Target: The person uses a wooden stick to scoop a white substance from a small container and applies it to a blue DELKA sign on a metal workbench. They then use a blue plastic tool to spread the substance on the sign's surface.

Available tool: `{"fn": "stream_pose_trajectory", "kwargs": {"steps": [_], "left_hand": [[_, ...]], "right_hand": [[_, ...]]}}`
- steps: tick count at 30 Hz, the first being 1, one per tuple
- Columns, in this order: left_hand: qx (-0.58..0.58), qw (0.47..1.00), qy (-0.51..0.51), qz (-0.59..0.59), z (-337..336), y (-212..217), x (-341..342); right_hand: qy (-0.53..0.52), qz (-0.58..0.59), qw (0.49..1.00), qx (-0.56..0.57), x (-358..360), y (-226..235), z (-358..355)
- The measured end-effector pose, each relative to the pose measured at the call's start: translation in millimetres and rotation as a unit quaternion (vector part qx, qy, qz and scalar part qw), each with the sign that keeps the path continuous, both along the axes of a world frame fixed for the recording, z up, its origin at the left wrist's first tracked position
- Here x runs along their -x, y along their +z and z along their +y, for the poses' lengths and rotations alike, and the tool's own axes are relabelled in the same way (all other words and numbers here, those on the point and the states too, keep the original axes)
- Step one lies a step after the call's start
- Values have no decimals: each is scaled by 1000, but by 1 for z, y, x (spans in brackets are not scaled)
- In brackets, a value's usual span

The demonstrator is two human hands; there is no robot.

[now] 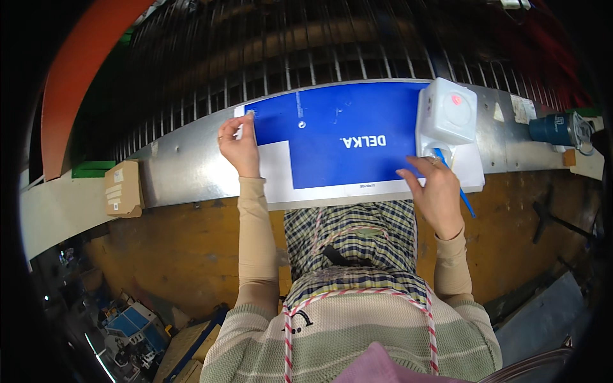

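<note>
Striped sweater (357, 332), left hand (239, 147) pinching blue sheet (338, 137) corner; right hand (437, 191) flat on it, metal bench (185, 166)

Along the left we see a small brown cardboard box (123, 189) resting on the metal ledge (185, 163), beside a green strip (92, 169) and under a curved orange bar (76, 70). Behind the ledge runs a dark grille of metal bars (306, 57). At far right sits a blue cylindrical part (550, 129) — near it, pale stickers (523, 108). Below lies a yellow-brown floor (179, 255), with blue-and-white cartons (137, 322) at lower left — partly in shadow.
</note>
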State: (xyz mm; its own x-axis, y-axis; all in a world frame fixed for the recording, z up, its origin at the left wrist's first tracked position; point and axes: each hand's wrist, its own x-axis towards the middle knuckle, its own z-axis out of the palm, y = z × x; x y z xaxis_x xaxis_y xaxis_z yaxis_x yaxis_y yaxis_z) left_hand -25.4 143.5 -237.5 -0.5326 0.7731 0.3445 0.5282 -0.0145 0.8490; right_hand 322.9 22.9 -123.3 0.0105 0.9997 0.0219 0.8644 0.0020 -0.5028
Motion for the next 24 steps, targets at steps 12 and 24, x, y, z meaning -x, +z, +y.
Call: {"fn": "stream_pose_trajectory", "kwargs": {"steps": [12, 24], "left_hand": [[54, 994, -74, 61, 24, -20, 62], [93, 981, -109, -129, 14, -36, 52]], "right_hand": [[192, 139, 971, 19, 214, -81, 96], [155, 84, 980, 94, 255, -110, 135]]}}
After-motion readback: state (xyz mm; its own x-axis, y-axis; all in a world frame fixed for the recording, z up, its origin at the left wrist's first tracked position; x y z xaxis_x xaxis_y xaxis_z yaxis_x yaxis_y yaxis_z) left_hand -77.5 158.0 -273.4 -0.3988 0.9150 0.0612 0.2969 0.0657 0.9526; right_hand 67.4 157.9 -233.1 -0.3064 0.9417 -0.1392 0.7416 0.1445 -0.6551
